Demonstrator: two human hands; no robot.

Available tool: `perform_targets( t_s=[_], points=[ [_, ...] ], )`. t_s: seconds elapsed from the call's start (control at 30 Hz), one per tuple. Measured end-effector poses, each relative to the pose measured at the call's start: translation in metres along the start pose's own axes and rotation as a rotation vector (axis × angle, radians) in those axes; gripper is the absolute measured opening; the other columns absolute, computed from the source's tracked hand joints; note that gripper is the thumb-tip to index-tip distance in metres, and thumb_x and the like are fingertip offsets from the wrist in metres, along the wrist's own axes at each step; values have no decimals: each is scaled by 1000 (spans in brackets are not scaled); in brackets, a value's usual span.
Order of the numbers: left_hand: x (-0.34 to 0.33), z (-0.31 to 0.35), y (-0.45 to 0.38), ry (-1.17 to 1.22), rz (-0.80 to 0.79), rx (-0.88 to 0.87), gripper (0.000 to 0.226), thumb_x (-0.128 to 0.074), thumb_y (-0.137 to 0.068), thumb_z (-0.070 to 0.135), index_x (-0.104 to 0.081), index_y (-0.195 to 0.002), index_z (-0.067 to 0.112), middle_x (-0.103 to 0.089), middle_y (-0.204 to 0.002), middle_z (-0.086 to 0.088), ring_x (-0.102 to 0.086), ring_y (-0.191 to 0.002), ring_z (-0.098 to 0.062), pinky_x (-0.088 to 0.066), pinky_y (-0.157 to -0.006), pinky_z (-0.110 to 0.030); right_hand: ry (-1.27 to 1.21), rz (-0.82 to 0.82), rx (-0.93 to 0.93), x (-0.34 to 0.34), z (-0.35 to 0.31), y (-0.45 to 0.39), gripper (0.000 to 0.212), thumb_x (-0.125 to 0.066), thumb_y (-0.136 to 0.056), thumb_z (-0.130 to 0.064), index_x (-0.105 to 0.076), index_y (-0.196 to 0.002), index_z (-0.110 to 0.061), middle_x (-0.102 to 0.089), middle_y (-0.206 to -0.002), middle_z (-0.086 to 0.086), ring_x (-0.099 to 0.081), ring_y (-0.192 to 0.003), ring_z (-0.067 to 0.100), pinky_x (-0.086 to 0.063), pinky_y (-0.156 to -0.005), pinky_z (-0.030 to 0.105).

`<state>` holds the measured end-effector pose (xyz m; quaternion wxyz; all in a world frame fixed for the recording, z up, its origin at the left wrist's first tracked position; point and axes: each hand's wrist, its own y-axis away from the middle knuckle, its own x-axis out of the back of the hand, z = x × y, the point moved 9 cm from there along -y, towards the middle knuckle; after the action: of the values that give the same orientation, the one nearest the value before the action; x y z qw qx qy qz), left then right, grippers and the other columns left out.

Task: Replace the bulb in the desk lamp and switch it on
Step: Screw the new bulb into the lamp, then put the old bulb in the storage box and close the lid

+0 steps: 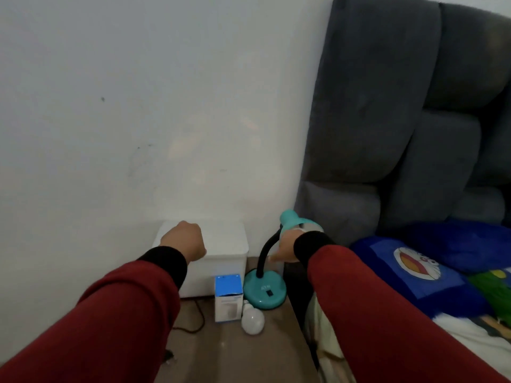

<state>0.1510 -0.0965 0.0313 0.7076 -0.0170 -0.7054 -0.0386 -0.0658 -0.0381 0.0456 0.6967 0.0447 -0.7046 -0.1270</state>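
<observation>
white wall point(138, 106), grey padded headboard point(401, 120)

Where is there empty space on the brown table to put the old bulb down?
Bare table lies in front of the bulb box and loose bulb, toward the near edge. It's crowded farther back: white bin, box, bulb and teal lamp base sit close together.

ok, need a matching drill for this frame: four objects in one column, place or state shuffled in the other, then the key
Objects:
1. loose bulb
2. bulb box
3. lamp base
4. lamp shade

Place or state:
A. standing upright, blue top, in front of the white bin
B. at the right hand, on the gooseneck's end
C. lying on its side on the brown surface
D. teal disc sitting right of the box

Pairs: 1-C, 2-A, 3-D, 4-B
</observation>
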Motion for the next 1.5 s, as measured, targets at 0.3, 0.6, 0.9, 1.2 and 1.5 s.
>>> perform_targets(
  t_s=[0.3,0.6,0.9,1.2,1.5],
  points=[
    [-14,-84,-12,188,-4,87,64,-58,-87,39,-37,-140,13,-46,-140,-12,-47,-126,-28,-44,-100,-35,-174,-25,135,-13,-65,-42,65,-56,-89,-43,-32,-145,-20,-39,-149,7,-40,-135,25,-35,-107,32],
    [-87,-103,-36,514,-78,66,86,-63,-83,44,-7,-149,34,-36,-143,-20,-36,-132,-34,-34,-108,-39,-397,93,108,-62,-76,-96,76,-65,-83,-42,-21,-146,-40,-25,-148,15,-38,-134,32,-34,-110,35],
    [-114,-101,-54,792,37,21,82,-64,-87,27,-11,-149,34,-27,-149,-13,-26,-138,-28,-23,-114,-37,-557,107,58,-103,-75,-132,71,-68,-82,-38,-32,-144,-37,-20,-151,14,-27,-139,32,-25,-116,35],
    [-108,-100,-51,836,147,18,79,-65,-87,17,-18,-147,31,-33,-142,-16,-33,-132,-29,-28,-109,-34,-646,161,103,-101,-76,-135,66,-69,-82,-28,-41,-141,-25,-31,-144,14,-33,-135,28,-23,-115,27],
    [-109,-100,-54,819,129,23,66,-66,-86,21,-32,-144,24,-25,-148,-13,-29,-135,-28,-26,-112,-32,-658,152,125,-87,-73,-137,65,-71,-80,-30,-45,-139,-22,-38,-143,12,-38,-134,28,-29,-115,30]
  ],
)
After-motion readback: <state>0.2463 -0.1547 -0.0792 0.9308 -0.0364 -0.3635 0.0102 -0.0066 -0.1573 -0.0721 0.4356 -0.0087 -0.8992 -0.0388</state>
